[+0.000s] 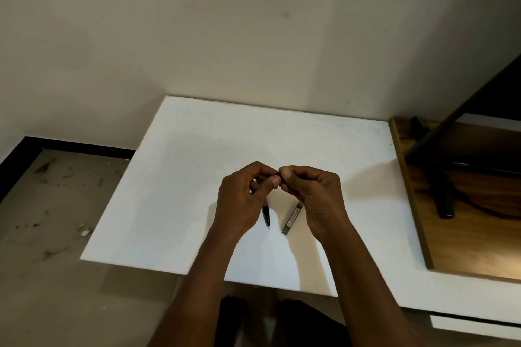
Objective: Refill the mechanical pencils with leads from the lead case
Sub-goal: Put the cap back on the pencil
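My left hand grips a black mechanical pencil, which slants down with its tip just above the white table. My right hand meets the left at the pencil's upper end, thumb and fingers pinched there; what they pinch is hidden. A dark, flat lead case lies on the table under my right hand, a little to the right of the pencil tip.
To the right stands a wooden surface bearing a black stand and a cable. A wall rises right behind the table. Left of the table the floor is strewn with bits of debris.
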### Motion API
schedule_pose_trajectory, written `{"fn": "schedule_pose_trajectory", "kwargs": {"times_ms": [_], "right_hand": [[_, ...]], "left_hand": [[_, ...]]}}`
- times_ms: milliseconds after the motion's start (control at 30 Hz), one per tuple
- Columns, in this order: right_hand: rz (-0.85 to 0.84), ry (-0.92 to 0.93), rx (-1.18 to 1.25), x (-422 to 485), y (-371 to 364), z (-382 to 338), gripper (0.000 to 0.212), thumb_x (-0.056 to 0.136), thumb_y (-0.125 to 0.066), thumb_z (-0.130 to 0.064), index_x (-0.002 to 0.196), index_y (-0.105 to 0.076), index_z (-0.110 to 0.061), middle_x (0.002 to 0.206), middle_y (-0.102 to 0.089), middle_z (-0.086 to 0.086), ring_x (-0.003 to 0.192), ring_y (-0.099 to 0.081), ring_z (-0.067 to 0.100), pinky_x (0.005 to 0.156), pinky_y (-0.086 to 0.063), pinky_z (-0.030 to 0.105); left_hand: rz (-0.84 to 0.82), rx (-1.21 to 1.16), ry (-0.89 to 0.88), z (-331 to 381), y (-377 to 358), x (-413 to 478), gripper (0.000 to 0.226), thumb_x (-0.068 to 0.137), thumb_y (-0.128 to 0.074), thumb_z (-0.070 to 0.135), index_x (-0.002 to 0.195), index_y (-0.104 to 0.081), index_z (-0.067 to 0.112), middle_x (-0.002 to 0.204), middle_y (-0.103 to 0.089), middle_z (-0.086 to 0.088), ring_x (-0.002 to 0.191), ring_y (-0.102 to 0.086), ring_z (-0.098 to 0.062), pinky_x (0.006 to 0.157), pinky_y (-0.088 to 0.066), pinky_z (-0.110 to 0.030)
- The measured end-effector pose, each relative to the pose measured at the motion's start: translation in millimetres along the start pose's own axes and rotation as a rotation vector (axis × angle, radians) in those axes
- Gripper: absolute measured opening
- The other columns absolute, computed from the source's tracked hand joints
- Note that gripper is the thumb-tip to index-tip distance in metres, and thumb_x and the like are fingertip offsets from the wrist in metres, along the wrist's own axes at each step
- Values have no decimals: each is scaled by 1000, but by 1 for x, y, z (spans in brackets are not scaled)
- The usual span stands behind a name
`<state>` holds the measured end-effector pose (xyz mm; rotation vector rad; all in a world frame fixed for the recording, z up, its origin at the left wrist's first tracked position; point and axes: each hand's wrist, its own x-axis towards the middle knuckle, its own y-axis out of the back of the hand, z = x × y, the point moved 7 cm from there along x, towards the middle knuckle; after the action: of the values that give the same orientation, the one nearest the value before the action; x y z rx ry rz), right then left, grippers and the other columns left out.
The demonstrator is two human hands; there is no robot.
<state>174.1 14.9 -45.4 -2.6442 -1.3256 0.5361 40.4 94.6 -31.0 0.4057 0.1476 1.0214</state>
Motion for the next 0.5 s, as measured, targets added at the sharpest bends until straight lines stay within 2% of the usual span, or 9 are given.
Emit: {"fn": "schedule_pose_trajectory", "kwargs": {"times_ms": [200, 300, 400, 500], "right_hand": [[9, -21, 21, -1, -1, 4, 6, 84, -76, -5, 81, -81, -6, 82, -78, 14, 78, -76, 22, 74, -58, 22], [21, -33, 34, -2, 0, 5, 6, 85, -75, -5, 86, -79, -1, 83, -77, 18, 78, -76, 25, 74, -59, 24], [50, -46, 53, -1, 3, 7, 9, 87, -74, -6, 90, -77, 2, 79, -77, 18, 74, -76, 26, 72, -60, 25], [61, -47, 65, -1, 3, 7, 13, 87, -74, -5, 93, -76, 6, 80, -77, 18, 75, -76, 26, 73, -61, 26]], "left_hand": [[-19, 40, 9, -2, 1, 0, 8, 94, -67, 30, 91, -72, 25, 75, -73, 10, 55, -63, -8, 55, -47, -26], [-19, 69, 5, -2, 2, -1, 9, 94, -66, 30, 90, -72, 25, 75, -73, 9, 58, -62, -13, 58, -49, -32], [-32, 75, 2, -3, 2, -1, 9, 95, -66, 29, 90, -73, 24, 75, -73, 11, 61, -61, -13, 59, -48, -29], [-26, 46, 10, -4, 3, 0, 9, 94, -67, 26, 92, -74, 22, 74, -72, 12, 57, -60, -6, 53, -43, -17]]}}
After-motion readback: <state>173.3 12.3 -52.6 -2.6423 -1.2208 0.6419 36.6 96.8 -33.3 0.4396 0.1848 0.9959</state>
